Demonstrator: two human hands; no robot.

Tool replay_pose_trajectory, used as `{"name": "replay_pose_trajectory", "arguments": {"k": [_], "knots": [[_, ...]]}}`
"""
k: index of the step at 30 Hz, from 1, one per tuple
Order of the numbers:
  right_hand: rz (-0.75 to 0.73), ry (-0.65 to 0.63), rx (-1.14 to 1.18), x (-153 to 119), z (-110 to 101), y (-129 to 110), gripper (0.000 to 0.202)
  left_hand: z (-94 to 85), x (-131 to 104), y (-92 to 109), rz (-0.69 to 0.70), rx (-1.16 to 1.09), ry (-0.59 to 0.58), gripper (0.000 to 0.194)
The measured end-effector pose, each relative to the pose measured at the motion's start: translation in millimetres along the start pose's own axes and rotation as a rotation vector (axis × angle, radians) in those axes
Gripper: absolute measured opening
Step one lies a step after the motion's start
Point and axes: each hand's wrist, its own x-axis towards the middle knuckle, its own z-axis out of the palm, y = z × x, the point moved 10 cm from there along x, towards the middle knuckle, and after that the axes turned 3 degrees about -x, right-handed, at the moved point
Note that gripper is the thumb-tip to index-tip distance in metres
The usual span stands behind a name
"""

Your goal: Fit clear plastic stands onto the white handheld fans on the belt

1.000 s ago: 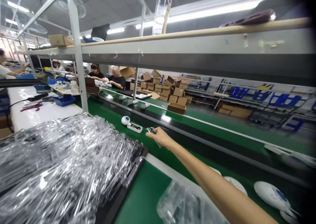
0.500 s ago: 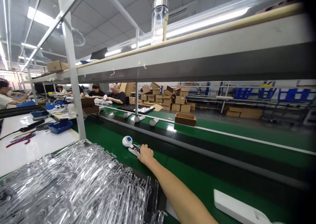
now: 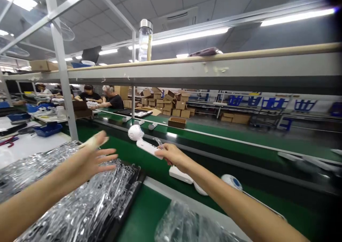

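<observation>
My right hand (image 3: 174,154) is closed around the handle end of a white device with a round head (image 3: 146,147), raised over the green conveyor belt (image 3: 145,208). A small curved clear piece (image 3: 158,141) sticks up beside my fingers. My left hand (image 3: 93,156) is open with fingers spread, a little blurred, over a heap of clear plastic pieces (image 3: 88,208). Under my right forearm lies another white device (image 3: 181,174), partly hidden. To its right is a white round head with a blue centre (image 3: 231,180).
A crumpled clear plastic bag (image 3: 187,224) lies at the near edge. Farther along the line are a brown open box (image 3: 176,122) and several white parts. A shelf (image 3: 213,69) crosses overhead, carrying a glass bottle (image 3: 145,42). A steel post (image 3: 62,74) stands left; co-workers sit beyond.
My view has turned to the right. My right hand has lifted the white device off the belt, and my left hand has come into view with its fingers spread.
</observation>
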Motion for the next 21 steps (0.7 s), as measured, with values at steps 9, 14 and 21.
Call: {"name": "replay_pose_trajectory", "arguments": {"k": [9,14,21], "knots": [[-0.140,0.403,-0.291,-115.1,-58.1,10.3,0.060,181.9,63.1,-28.6,-0.032,-0.583,-0.130,0.020],[-0.111,0.516,-0.272,-127.8,-82.3,22.0,0.049,221.8,59.1,-43.8,-0.076,-0.552,-0.376,0.034],[-0.065,0.723,-0.340,-121.4,-85.4,21.0,0.049,247.3,64.1,-57.6,-0.072,-0.529,-0.408,0.033]]}}
